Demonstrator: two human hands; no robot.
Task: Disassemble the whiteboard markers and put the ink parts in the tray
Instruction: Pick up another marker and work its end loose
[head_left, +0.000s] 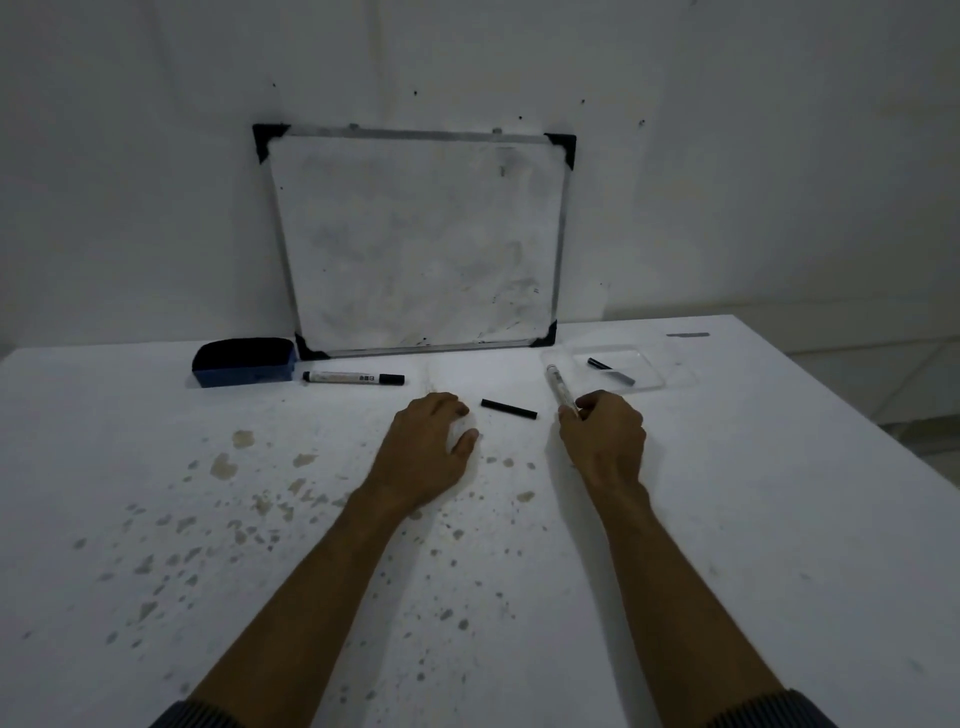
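Observation:
My right hand (605, 436) is shut on the near end of a white marker barrel (558, 387), which points away toward the tray. My left hand (428, 447) rests palm down on the table with curled fingers and holds nothing that I can see. A black cap (508, 409) lies on the table between the hands. A whole capped marker (353, 378) lies to the left, near the eraser. A clear plastic tray (649, 382) at the right holds one dark ink part (611, 370).
A small whiteboard (421, 244) leans against the wall behind the work area. A blue eraser (243, 361) sits at its lower left corner. The white table (260, 519) is speckled with stains; its right edge runs diagonally past the tray.

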